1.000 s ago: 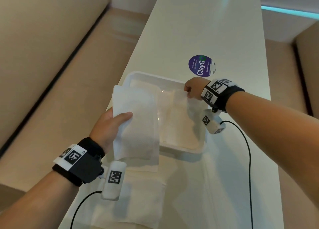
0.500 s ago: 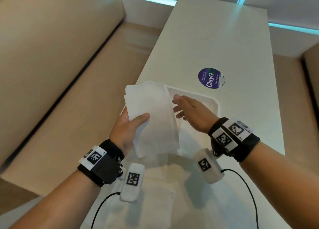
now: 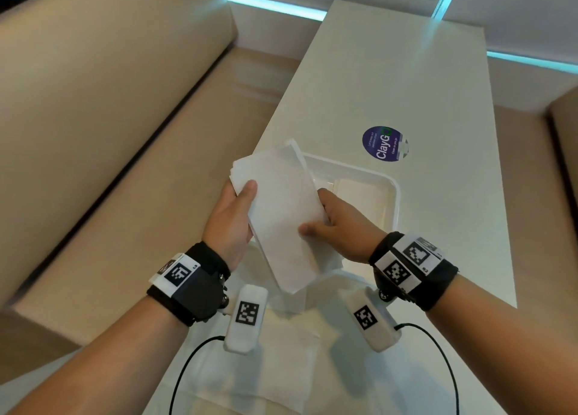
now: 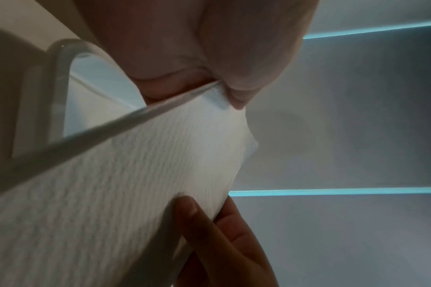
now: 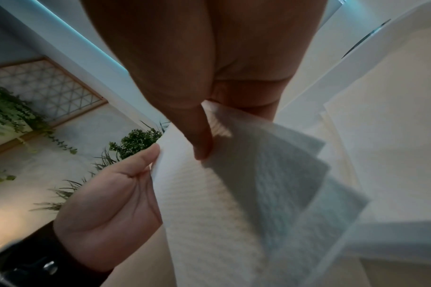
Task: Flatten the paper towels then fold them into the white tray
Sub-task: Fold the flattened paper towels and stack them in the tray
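Flat paper towels (image 3: 250, 361): nearest, spread on the white table (image 3: 422, 108) below both wrists.
Folded paper towel (image 3: 281, 214): held in the air between the two hands, above the near left corner of the white tray (image 3: 394, 195); long axis runs from near right to far left, far end tilted up; loose layers fan apart at its near end.
Left hand (image 3: 230, 224): on the towel's left long edge, thumb laid on top, fingers hidden behind the sheet; it pinches the edge, wrist straight, palm facing right.
Right hand (image 3: 339, 227): on the right long edge, thumb pressed on the top face, fingers curled underneath, pinching the layers.
Tray contents: a folded towel (image 3: 359, 192) lies flat inside, beyond the right fingers.
Round purple sticker (image 3: 385, 143): on the table past the tray.
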Action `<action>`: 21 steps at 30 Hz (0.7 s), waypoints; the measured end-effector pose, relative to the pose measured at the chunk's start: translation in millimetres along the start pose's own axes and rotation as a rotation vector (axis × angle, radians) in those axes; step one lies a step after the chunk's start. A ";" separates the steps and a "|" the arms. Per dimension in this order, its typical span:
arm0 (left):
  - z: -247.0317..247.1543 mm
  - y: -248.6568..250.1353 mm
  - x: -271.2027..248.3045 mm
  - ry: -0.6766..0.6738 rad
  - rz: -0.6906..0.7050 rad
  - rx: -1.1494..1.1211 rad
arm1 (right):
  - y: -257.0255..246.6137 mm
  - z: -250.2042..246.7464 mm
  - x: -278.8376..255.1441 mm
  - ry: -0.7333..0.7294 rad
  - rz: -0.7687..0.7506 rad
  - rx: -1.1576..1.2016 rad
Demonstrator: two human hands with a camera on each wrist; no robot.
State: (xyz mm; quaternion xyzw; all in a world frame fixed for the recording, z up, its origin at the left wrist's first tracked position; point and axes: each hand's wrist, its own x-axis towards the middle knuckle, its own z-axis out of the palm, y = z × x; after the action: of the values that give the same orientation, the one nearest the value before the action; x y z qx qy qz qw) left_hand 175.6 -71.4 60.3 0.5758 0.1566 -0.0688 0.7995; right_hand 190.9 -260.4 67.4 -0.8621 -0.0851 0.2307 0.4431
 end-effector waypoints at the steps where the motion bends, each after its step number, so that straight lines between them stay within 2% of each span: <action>1: -0.1 -0.7 -0.2 0.018 0.011 0.025 | -0.3 1.8 -1.8 -0.016 -0.002 -0.008; 7: 6.6 -3.8 -5.3 0.049 0.049 0.031 | -6.0 11.9 -6.0 0.002 0.012 0.126; 11: 6.7 -2.1 -5.8 0.067 0.110 0.111 | -3.4 11.8 -5.8 0.043 0.017 0.117; 21: 10.9 2.7 -7.2 0.093 0.086 0.011 | -9.5 21.4 -11.9 -0.069 0.056 0.262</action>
State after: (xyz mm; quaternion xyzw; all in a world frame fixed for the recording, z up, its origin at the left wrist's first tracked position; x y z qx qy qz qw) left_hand 171.5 -81.3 68.3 0.5890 0.1682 -0.0082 0.7904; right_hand 170.8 -243.5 68.1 -0.7904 -0.0455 0.2813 0.5422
